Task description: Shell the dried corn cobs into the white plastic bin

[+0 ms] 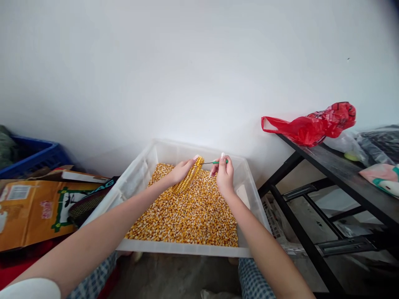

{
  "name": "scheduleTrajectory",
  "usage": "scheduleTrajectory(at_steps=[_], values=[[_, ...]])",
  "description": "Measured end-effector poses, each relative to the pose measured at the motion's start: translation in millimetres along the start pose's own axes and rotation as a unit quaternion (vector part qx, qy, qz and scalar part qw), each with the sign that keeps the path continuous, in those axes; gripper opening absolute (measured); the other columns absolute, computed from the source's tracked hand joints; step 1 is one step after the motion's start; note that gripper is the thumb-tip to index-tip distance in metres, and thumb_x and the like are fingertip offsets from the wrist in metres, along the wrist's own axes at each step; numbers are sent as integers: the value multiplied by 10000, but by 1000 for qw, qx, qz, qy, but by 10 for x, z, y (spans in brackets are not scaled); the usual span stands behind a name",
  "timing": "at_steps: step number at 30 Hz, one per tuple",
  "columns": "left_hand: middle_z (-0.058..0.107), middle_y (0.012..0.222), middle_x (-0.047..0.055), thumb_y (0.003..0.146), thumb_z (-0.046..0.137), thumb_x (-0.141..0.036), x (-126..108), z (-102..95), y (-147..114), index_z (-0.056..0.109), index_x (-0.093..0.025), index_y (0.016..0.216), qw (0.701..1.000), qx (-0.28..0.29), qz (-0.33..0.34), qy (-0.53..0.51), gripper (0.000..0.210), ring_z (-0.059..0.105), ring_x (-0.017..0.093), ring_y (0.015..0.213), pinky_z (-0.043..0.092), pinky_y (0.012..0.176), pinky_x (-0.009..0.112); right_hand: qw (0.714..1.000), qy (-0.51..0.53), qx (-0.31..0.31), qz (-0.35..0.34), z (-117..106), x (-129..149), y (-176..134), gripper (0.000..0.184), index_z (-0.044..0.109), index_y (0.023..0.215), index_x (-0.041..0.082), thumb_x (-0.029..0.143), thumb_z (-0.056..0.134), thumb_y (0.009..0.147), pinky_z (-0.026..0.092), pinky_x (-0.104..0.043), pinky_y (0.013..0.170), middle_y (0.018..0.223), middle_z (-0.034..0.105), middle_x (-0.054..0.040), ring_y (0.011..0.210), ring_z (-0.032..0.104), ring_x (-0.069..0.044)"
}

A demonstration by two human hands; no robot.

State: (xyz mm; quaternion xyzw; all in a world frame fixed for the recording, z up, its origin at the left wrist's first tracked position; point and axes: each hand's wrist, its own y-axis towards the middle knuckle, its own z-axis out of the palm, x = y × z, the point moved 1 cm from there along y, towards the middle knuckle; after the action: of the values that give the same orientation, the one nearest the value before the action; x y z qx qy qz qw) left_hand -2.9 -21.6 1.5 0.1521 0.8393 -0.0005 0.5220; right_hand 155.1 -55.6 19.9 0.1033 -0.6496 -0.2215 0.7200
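My left hand is closed around a yellow corn cob, tilted with its upper end toward the right. A thin metal screwdriver with a green handle is gripped in my right hand. Its tip points left and meets, or nearly meets, the upper end of the cob; I cannot tell whether it touches. Both hands are above loose corn kernels spread in a translucent plastic bin. A pale flat piece leans inside the bin's right side.
To the right stands a black metal-framed table with a red plastic bag on it. An orange cardboard box and a blue crate are on the left. A white wall rises behind the bin.
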Motion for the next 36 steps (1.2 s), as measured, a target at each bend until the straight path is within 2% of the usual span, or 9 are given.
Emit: scheduleTrajectory(at_steps=[12, 21, 25, 30, 33, 36], values=[[607, 1139, 52, 807, 260, -614, 29, 15, 11, 620, -140, 1082, 1000, 7, 16, 2, 655, 506, 257, 1097, 332, 961, 313, 991, -109, 42, -59, 21, 31, -89, 259, 421, 792, 207, 432, 329, 880, 375, -200, 467, 507, 448, 58, 439, 455, -84], [642, 1071, 47, 816, 244, -610, -8, 80, -60, 635, -169, 1022, 998, 10, 42, 48, 624, 543, 264, 1036, 360, 916, 317, 951, -260, 82, -146, -39, -68, -126, 195, 428, 753, 204, 352, 379, 871, 314, -231, 494, 530, 443, 38, 458, 433, -105], [662, 1012, 52, 818, 213, -615, -55, 84, -89, 621, -168, 1021, 996, 15, 49, 67, 638, 565, 255, 981, 390, 866, 316, 964, -232, 59, -113, -49, -61, -88, 230, 443, 762, 206, 386, 359, 877, 308, -227, 457, 501, 409, 44, 431, 412, -106], [670, 752, 64, 797, 285, -622, -102, 79, -142, 624, -168, 946, 982, 39, 75, 168, 585, 610, 252, 757, 420, 739, 323, 995, -99, 16, -18, -73, -82, 32, 307, 399, 720, 213, 472, 326, 867, 316, -202, 369, 472, 393, 63, 362, 389, -87], [672, 794, 46, 808, 259, -610, -95, 88, -135, 627, -179, 933, 987, 32, 71, 140, 580, 603, 242, 776, 423, 747, 316, 998, -60, 10, 22, -105, -88, 103, 328, 392, 711, 207, 500, 347, 851, 296, -182, 327, 456, 380, 78, 324, 366, -69], [672, 904, 28, 812, 231, -606, -74, 81, -99, 626, -182, 985, 995, 17, 52, 85, 604, 581, 244, 876, 408, 829, 318, 999, -38, -8, 28, -130, -65, 131, 351, 390, 699, 200, 517, 348, 844, 296, -173, 325, 448, 364, 85, 315, 344, -56]])
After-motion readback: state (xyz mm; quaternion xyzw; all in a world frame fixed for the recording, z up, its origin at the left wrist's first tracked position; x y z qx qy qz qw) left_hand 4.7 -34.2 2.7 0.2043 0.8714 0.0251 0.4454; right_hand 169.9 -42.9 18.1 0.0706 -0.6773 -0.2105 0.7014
